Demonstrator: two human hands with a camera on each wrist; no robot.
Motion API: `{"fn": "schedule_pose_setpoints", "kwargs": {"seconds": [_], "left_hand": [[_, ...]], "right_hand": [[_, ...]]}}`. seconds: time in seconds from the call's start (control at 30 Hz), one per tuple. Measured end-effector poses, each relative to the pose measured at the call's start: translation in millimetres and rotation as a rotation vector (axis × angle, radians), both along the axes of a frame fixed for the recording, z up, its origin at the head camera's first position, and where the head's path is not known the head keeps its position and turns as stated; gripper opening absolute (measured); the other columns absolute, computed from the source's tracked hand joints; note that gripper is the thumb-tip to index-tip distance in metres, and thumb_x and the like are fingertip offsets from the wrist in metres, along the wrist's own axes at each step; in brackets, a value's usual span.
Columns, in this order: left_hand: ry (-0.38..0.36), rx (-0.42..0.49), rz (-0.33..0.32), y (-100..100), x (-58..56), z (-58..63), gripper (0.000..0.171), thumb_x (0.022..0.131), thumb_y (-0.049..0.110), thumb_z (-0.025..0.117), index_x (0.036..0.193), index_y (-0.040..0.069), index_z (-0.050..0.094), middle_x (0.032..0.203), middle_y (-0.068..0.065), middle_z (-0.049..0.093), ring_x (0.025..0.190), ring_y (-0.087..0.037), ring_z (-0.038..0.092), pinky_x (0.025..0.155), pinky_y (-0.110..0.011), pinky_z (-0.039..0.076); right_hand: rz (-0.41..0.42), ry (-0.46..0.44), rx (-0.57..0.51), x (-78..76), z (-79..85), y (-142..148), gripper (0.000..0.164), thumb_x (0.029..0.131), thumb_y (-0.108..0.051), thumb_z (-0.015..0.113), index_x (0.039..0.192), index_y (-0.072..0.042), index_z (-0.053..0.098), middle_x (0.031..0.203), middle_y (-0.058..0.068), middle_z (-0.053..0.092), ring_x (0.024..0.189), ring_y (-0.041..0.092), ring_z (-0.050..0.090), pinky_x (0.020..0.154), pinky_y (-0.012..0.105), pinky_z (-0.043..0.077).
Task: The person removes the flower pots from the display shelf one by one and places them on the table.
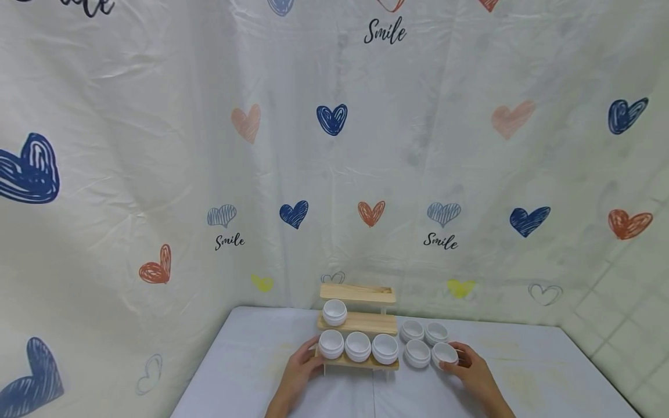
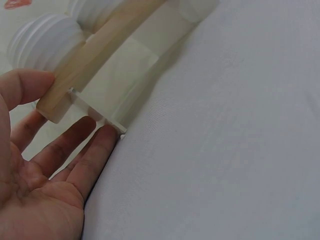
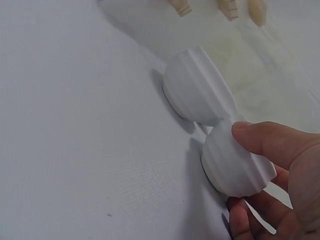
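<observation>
A three-tier wooden stand (image 1: pixel 366 322) with clear supports stands on the table. Three white ribbed bowls (image 1: pixel 358 346) line its lowest tier, and one white bowl (image 1: pixel 334 312) sits at the left of the middle tier. My left hand (image 1: pixel 302 363) grips the left end of the lowest shelf (image 2: pixel 75 80), thumb at the wood and fingers around its end and clear support. To the right of the stand, several white bowls (image 1: pixel 417 353) are grouped on the table. My right hand (image 1: pixel 473 374) holds the front right bowl (image 3: pixel 232 160) between thumb and fingers, beside another bowl (image 3: pixel 192 87).
The white-covered table (image 1: pixel 251 348) extends to both sides of the stand. Behind it hangs a pale curtain (image 1: pixel 397 162) printed with hearts and "Smile". The top shelf (image 1: pixel 355 292) of the stand is bare wood.
</observation>
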State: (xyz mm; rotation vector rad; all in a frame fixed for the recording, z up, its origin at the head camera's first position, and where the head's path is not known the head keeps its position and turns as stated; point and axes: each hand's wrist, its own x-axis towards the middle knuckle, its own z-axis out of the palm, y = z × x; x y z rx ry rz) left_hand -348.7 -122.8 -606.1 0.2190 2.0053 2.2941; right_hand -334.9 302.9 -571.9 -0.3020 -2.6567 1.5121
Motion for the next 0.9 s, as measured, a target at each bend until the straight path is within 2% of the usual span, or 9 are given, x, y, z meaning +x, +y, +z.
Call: {"fn": "schedule_pose_setpoints", "kwargs": {"seconds": [0.1,0.9], "left_hand": [[0.002,0.003,0.0,0.6,-0.4,0.0,0.061,0.096,0.017,0.069,0.152,0.007,0.048,0.132,-0.02,0.066,0.111,-0.02,0.069,0.093,-0.036,0.06],[0.003,-0.014,-0.006,0.0,0.1,-2.4,0.063,0.096,0.02,0.069,0.153,0.007,0.045,0.134,-0.021,0.065,0.114,-0.023,0.069,0.095,-0.04,0.059]], "right_hand": [[0.008,0.005,-0.005,-0.7,-1.8,2.9,0.075,0.083,-0.03,0.086,0.143,-0.002,0.05,0.133,0.027,0.064,0.101,0.013,0.063,0.074,0.021,0.051],[0.038,0.003,-0.003,-0.8,-4.5,4.4,0.074,0.086,-0.029,0.083,0.145,-0.002,0.047,0.133,0.027,0.063,0.097,0.011,0.06,0.073,0.021,0.051]]}}
